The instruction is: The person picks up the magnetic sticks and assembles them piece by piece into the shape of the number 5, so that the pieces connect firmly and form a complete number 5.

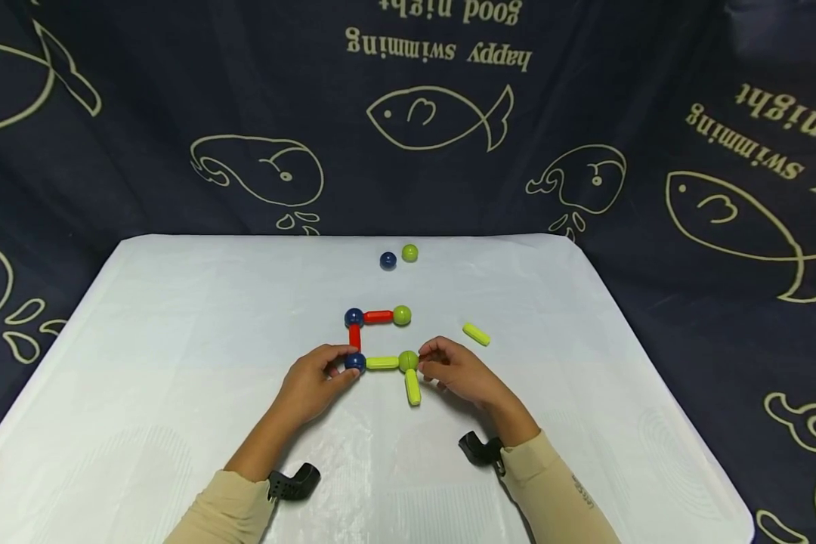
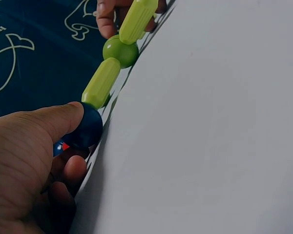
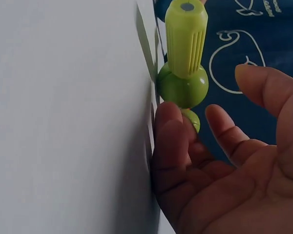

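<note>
A chain of balls and magnetic-looking rods lies on the white table. My left hand (image 1: 316,381) pinches the near blue ball (image 1: 356,363) between thumb and fingers. From that ball a red rod (image 1: 354,340) runs back to another blue ball (image 1: 353,317), then a second red rod (image 1: 378,316) leads to a green ball (image 1: 402,315). A yellow-green rod (image 1: 382,363) joins the near blue ball to a near green ball (image 1: 408,361), from which another yellow-green rod (image 3: 186,41) points toward me. Beside that green ball, my right hand (image 1: 464,370) has loosely bent fingers, its thumb apart from the ball.
A loose yellow-green rod (image 1: 476,334) lies to the right, beyond my right hand. Farther back on the table (image 1: 177,317) sit a loose blue ball (image 1: 388,261) and a green ball (image 1: 410,252). Dark printed cloth (image 1: 449,189) hangs behind the far edge.
</note>
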`<state>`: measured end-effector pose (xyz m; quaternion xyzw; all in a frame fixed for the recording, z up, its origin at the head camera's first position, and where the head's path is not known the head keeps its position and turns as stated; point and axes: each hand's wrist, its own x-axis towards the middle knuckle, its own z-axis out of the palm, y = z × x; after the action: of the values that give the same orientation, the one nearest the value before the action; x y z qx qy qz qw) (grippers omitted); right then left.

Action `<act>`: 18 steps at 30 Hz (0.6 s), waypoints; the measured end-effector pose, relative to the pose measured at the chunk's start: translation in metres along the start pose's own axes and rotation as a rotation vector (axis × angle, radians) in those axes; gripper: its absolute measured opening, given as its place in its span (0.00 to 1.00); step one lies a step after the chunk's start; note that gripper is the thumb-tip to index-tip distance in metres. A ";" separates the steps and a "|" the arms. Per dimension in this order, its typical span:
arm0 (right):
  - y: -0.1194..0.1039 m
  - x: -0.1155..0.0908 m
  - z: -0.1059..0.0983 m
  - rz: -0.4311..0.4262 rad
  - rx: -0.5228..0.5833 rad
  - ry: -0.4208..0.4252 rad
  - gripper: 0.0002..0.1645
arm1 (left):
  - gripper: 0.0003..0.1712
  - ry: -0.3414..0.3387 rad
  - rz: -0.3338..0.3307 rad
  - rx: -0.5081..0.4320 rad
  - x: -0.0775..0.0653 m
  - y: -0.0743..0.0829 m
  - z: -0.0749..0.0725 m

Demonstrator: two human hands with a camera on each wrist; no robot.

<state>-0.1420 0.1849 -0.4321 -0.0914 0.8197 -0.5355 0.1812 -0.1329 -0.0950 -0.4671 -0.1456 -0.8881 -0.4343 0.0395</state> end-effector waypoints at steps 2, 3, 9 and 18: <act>0.000 0.001 0.001 -0.008 -0.008 -0.014 0.16 | 0.20 0.001 0.001 -0.002 0.000 0.000 0.000; -0.001 0.001 0.001 -0.013 -0.011 -0.021 0.17 | 0.20 0.002 0.002 -0.006 0.000 0.000 0.000; -0.003 0.004 0.003 -0.030 -0.043 -0.035 0.19 | 0.20 0.008 0.005 -0.018 0.000 -0.001 0.000; -0.008 0.009 -0.001 -0.003 -0.085 -0.053 0.19 | 0.20 0.009 0.008 -0.018 -0.001 0.000 -0.001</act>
<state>-0.1513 0.1797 -0.4260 -0.1146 0.8364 -0.4980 0.1981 -0.1322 -0.0961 -0.4670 -0.1478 -0.8832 -0.4429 0.0438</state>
